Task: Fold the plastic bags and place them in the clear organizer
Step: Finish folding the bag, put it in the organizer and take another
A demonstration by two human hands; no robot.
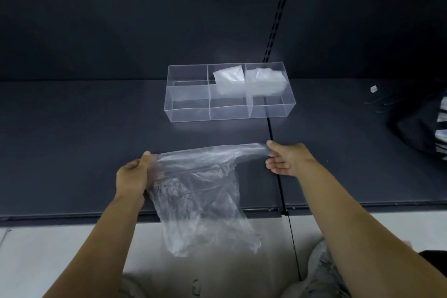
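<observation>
Head view, listed near to far.

1. Bag (200, 191): clear, thin, heavily creased. It is unfolded, with its top edge pulled taut between both hands. The body hangs slack past the shelf's near edge, over the pale floor. Judged held this way to flatten it before a first fold.

2. Left hand (131, 174): above the shelf's near edge, fingers curled and clenched round the bag's left end.

3. Right hand (286, 159): just past the near edge, thumb and fingers pinching the bag's stretched right end. The pull against the left hand keeps the film straight.

4. Shelf (84, 128): dark and flat, with a seam running near to far beside the right hand.

5. Organizer (188, 113): clear and six-celled, set mid-shelf toward the far edge, directly ahead of the hands, probably for a short reach.

6. Two folded bags, one in the middle column (228, 80) and one in the right column (264, 78): whitish, compact, leaning toward the far wall. The left cells and near row look free.

7. Dark item (420, 123) at the shelf's right edge: cannot be identified.
</observation>
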